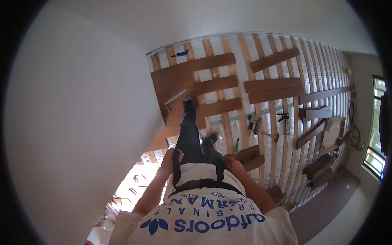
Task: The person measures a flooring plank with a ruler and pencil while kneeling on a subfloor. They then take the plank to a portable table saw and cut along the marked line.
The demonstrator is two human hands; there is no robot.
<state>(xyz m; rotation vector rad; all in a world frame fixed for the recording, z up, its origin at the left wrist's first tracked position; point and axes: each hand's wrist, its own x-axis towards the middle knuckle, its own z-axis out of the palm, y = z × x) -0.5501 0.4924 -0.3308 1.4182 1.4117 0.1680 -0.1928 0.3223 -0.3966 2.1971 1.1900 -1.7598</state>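
Left hand at the left side of the dark trousers, fingers' state cannot be told; right hand at their right side, fingers likewise unclear; green-handled tool just beyond it, contact indeterminable; hammer farther right

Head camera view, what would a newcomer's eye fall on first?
Probably the brown floorboards, laid together at upper left and lying loose over wooden battens farther right. Next, the L-shaped metal square on the joined boards, just left of the person's forward foot. The blue-printed white T-shirt fills the lower centre.
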